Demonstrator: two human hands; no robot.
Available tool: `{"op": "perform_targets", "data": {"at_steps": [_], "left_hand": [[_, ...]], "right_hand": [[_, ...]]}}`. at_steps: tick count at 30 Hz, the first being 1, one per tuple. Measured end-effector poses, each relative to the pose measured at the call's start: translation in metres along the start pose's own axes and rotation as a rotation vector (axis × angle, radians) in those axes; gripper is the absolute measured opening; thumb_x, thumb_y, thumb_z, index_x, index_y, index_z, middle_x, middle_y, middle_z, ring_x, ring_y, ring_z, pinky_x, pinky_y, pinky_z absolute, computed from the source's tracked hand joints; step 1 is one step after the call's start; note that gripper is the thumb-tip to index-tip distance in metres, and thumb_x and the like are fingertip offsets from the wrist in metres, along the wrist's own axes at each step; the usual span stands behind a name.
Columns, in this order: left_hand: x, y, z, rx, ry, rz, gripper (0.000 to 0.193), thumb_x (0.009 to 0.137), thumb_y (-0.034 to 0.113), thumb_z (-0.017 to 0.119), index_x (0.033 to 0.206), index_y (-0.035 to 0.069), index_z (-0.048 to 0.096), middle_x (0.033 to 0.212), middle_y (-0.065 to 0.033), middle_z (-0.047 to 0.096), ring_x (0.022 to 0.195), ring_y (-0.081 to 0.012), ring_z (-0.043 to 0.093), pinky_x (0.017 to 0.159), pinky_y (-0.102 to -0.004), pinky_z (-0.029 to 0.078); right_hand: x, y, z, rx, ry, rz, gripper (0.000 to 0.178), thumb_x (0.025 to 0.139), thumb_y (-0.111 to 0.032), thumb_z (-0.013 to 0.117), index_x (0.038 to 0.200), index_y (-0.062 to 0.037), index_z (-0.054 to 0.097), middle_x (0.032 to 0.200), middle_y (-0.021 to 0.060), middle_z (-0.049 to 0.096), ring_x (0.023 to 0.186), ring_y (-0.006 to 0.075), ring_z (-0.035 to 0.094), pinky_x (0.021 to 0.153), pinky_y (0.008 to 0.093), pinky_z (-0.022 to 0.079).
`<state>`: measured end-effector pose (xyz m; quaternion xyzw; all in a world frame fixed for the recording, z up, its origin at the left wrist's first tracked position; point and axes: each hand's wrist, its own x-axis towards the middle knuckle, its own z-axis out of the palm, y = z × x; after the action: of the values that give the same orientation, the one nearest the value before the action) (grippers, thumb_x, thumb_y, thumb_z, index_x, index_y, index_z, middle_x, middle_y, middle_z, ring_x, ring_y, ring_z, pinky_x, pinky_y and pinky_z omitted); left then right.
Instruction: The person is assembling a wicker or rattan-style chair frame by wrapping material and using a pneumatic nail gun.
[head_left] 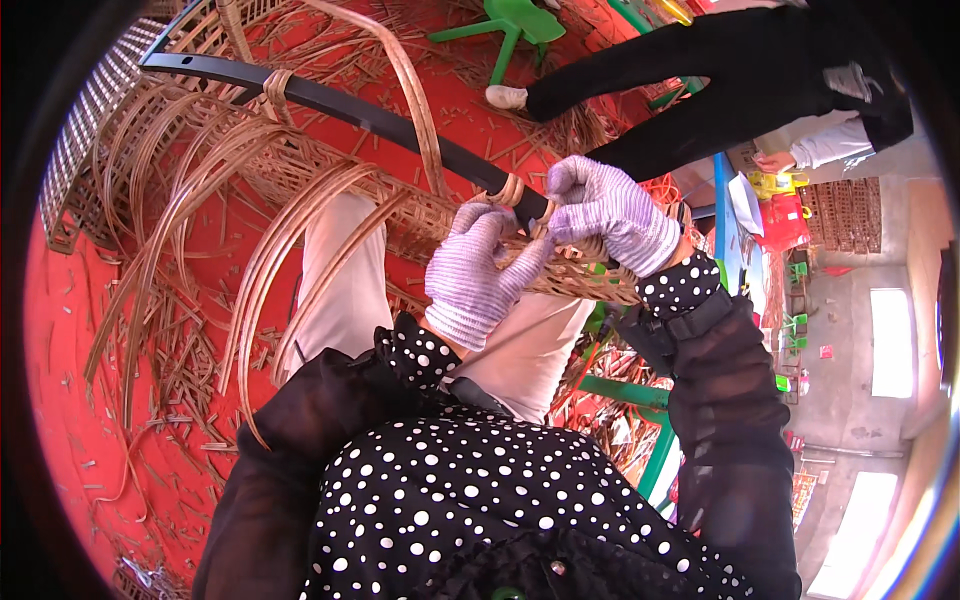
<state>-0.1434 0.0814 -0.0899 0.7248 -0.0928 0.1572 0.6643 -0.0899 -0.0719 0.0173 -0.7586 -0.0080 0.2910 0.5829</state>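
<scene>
A long black bar (pixel 375 118) runs along the rim of a woven cane frame (pixel 420 225) across my lap. Pale cane strips are wound round the bar at spots, with one such wrapping (pixel 508 190) just beside my fingers. My right hand (pixel 618 218), in a striped white and lilac glove, is closed in a pinch on a cane strip at the bar's near end. My left hand (pixel 470 280), gloved alike, is closed on the woven rim, its thumb pointing toward the right fingertips. The exact grip under the fingers is hidden.
Long loose cane strips (pixel 265 285) arch from the frame at the left. Cut cane bits litter the red floor (pixel 90 400). A green stool (pixel 520 22) stands ahead, and a person in black trousers (pixel 690 60) is at the upper right. Green bars (pixel 625 392) lie below my right forearm.
</scene>
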Motion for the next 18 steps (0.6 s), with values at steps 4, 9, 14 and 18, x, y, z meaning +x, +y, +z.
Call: {"op": "perform_targets", "data": {"at_steps": [4,9,14,18], "left_hand": [[-0.001,0.001,0.002,0.072,0.015,0.055,0.031,0.072,0.015,0.078,0.091,-0.003,0.061,0.096,-0.0101,0.057,0.061,-0.0139,0.053,0.058,-0.0243,0.048],[-0.003,0.007,0.008,0.143,0.069,0.030,0.035,0.070,0.017,0.079,0.092,-0.002,0.059,0.091,-0.0101,0.056,0.066,-0.0158,0.055,0.060,-0.0279,0.048],[0.003,0.002,0.005,0.238,-0.004,0.032,0.037,0.073,0.030,0.075,0.094,0.006,0.056,0.103,-0.0105,0.054,0.080,-0.0300,0.062,0.063,-0.0401,0.051],[0.007,-0.003,-0.003,0.238,-0.051,0.084,0.035,0.073,0.032,0.074,0.091,0.006,0.059,0.096,-0.0074,0.058,0.076,-0.0282,0.063,0.063,-0.0389,0.051]], "right_hand": [[-0.002,0.002,0.004,-0.089,0.068,-0.120,0.033,0.073,-0.004,0.074,0.096,-0.0032,0.051,0.083,0.0029,0.058,0.080,0.0111,0.060,0.072,0.0247,0.051],[0.000,0.008,0.012,-0.426,0.136,-0.356,0.035,0.071,-0.004,0.073,0.098,-0.0042,0.052,0.088,0.0016,0.055,0.081,0.0092,0.054,0.075,0.0251,0.047],[0.001,0.008,0.011,-0.468,0.141,-0.321,0.034,0.074,-0.005,0.070,0.102,-0.0018,0.052,0.090,0.0046,0.055,0.085,0.0114,0.055,0.077,0.0264,0.047],[0.002,0.002,0.003,-0.094,0.022,-0.078,0.038,0.073,-0.002,0.070,0.105,-0.0002,0.051,0.086,0.0056,0.059,0.078,0.0114,0.059,0.070,0.0238,0.050]]}}
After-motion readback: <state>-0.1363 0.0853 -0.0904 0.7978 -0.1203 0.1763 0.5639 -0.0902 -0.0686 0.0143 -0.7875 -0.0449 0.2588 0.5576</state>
